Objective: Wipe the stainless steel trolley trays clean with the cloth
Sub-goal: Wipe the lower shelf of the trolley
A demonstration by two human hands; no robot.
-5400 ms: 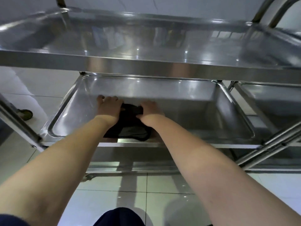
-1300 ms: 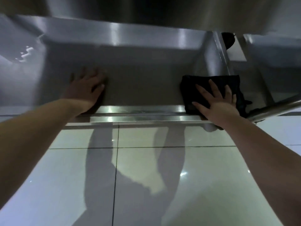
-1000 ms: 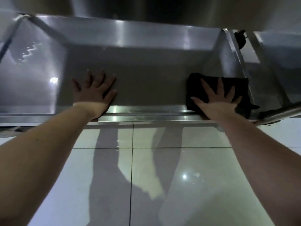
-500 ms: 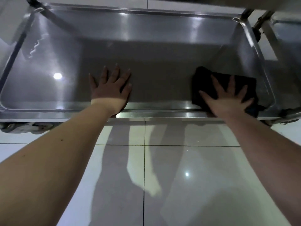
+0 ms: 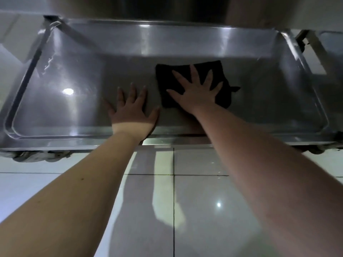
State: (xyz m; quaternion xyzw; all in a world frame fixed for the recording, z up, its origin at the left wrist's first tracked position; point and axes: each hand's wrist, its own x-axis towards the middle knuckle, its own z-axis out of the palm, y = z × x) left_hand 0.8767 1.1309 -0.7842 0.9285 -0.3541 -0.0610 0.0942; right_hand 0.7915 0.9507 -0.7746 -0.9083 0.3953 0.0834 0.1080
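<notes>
The lowest stainless steel tray [image 5: 55, 101] of the trolley fills the upper half of the view, close to the floor. A dark cloth [image 5: 167, 78] lies flat on the tray floor, right of centre. My right hand [image 5: 196, 91] presses on the cloth with fingers spread and straight. My left hand [image 5: 131, 110] rests flat on the bare steel just left of the cloth, fingers spread, near the tray's front rim. A wet streak shines at the tray's far left corner.
The underside of the tray above [image 5: 167, 8] overhangs the top of the view. A second trolley frame [image 5: 315, 51] stands at the right. Castor wheels [image 5: 37, 156] show under the front rim. Glossy white floor tiles [image 5: 194, 210] lie below my arms.
My right hand has slid the cloth left from the tray's right end towards the middle. My left hand stays flat on the tray, now close beside the cloth.
</notes>
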